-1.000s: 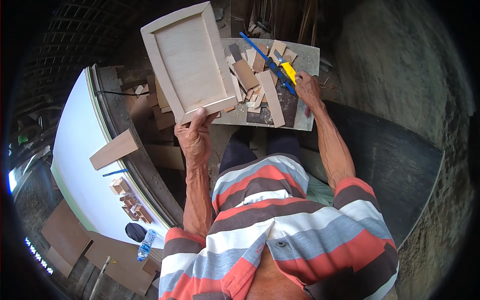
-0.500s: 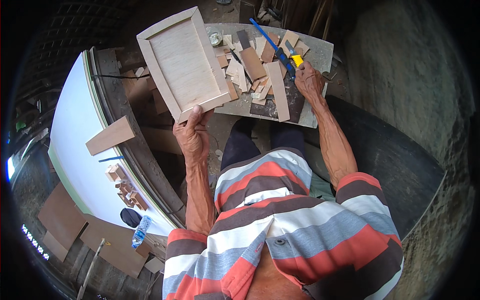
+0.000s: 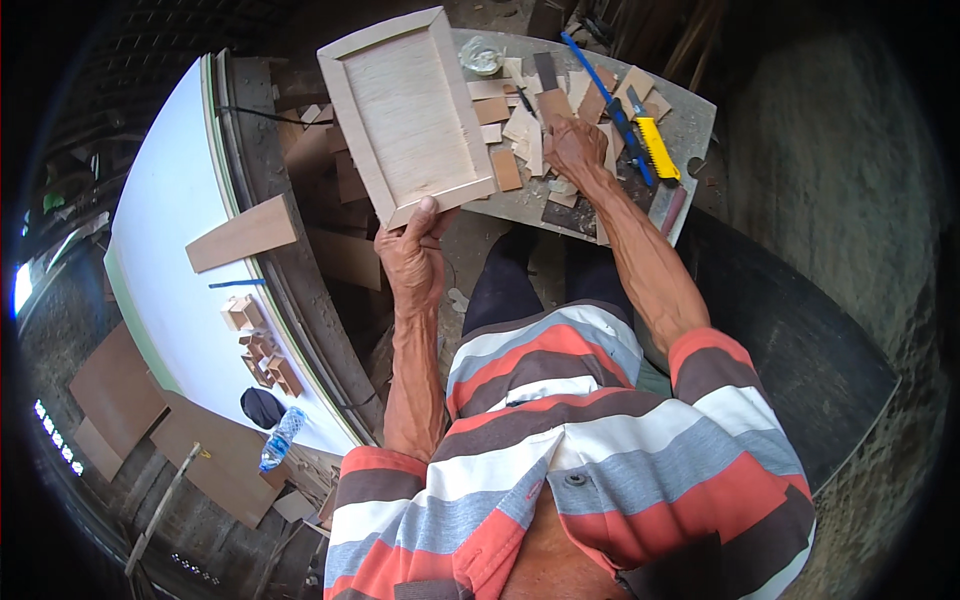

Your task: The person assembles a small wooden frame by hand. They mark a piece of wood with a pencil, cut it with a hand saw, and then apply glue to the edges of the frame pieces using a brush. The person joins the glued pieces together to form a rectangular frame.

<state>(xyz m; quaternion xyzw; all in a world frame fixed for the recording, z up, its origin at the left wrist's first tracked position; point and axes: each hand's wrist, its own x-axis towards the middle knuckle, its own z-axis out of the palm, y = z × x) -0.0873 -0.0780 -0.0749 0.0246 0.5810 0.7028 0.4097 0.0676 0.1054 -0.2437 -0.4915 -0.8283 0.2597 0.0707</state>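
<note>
A rough grey wall (image 3: 830, 180) fills the right side of the frame, with a scuffed blackish flat panel (image 3: 800, 350) below it. A grey, worn-topped worktable (image 3: 692, 112) stands at upper centre; a long white-topped table (image 3: 165, 220) runs down the left. Dusty grey-brown floor (image 3: 465, 262) shows between them. Flat brown sheets (image 3: 118, 380) lie at lower left. Daylight glares through a bright white opening (image 3: 22, 285) at the left edge and a row of small bright holes (image 3: 58, 437) beneath; the upper left corner is dim.
</note>
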